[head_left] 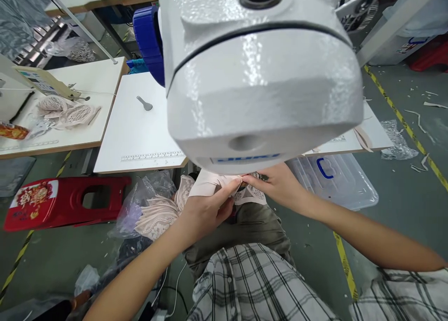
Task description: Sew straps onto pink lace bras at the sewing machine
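Note:
A pale beige fabric piece with lace trim lies between my two hands, just under the head of a white sewing machine. My left hand grips the fabric, thumb on top and fingers curled below. My right hand pinches its edge close to the left thumb, fingertips partly covered by the machine. The needle area is hidden behind the machine head. By my left forearm, a stack of beige lace pieces rests beside a clear plastic bag.
White table carries a small grey tool and a printed ruler. A red stool stands at left. Under the right side sits a clear plastic box. More lace pieces lie on the neighbouring table.

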A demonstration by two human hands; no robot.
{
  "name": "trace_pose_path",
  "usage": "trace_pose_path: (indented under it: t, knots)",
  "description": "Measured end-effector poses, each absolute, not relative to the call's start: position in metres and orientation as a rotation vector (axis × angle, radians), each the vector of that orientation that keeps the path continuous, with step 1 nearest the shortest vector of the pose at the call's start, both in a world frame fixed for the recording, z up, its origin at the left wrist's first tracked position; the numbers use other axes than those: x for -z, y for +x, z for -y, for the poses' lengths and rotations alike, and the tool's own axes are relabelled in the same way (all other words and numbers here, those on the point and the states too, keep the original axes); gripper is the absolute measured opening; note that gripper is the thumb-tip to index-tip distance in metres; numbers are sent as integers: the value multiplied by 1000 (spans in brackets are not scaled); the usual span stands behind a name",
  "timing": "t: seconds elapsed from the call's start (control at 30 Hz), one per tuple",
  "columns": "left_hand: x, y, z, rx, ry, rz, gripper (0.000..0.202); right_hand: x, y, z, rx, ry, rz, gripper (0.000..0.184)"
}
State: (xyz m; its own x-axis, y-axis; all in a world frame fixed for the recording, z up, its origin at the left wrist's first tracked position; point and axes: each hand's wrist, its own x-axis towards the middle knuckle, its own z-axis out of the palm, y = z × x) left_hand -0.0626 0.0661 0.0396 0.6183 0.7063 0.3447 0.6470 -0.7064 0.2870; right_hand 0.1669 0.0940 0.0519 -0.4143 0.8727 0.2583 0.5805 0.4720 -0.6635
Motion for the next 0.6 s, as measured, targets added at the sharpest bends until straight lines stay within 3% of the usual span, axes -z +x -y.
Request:
trace_pose_path:
  t: [0.13, 0.27, 0.47, 0.6]
  knots:
    - [-43, -63, -61, -636, 2615, -1191, 42, -28, 169, -83, -177, -947, 2143, 21]
    - [-49, -75, -67, -492, 2521, -1112, 42, -29, 171, -85, -52, -928, 2231, 24]
    - [-58, -79, -74, -386, 2640, -1089, 41, -41, 167, -79, -297, -1143, 2197, 28]
    - [-59, -66, -67, -409, 2578, -1182, 43, -33, 163, -81, -969, -1248, 1833, 28]
